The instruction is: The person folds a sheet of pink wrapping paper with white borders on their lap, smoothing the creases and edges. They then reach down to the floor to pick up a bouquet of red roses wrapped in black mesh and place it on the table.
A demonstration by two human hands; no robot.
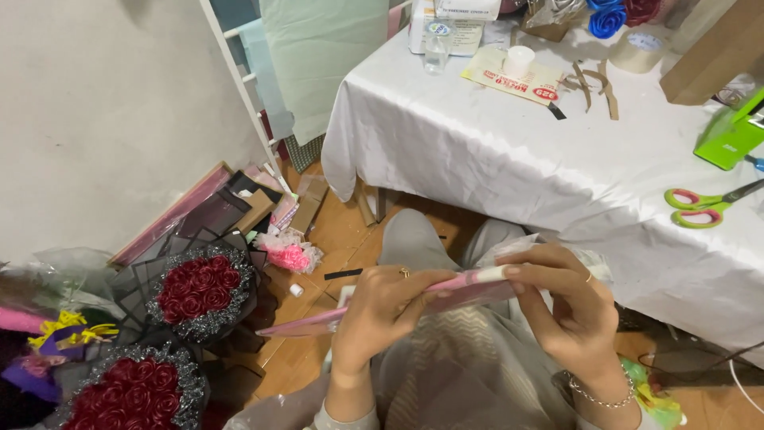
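Observation:
Both my hands hold a long thin pink stick-like strip (465, 291) over my lap, slanting from lower left to upper right. My left hand (380, 310) is closed around its middle, a ring on one finger. My right hand (565, 306) pinches the upper right end with fingers and thumb; it wears a ring and a bracelet at the wrist. The strip's lower left tip juts out past my left hand above the wooden floor. My grey-clad legs lie under the hands.
A table with a white cloth (509, 159) stands ahead, bearing green-pink scissors (700, 209), a green box (728, 135), a tape roll (637, 52) and a small cup (519, 60). Two dark red rose bouquets (199, 288) (131, 394) sit on the floor at left, with cardboard and paper scraps (274, 211).

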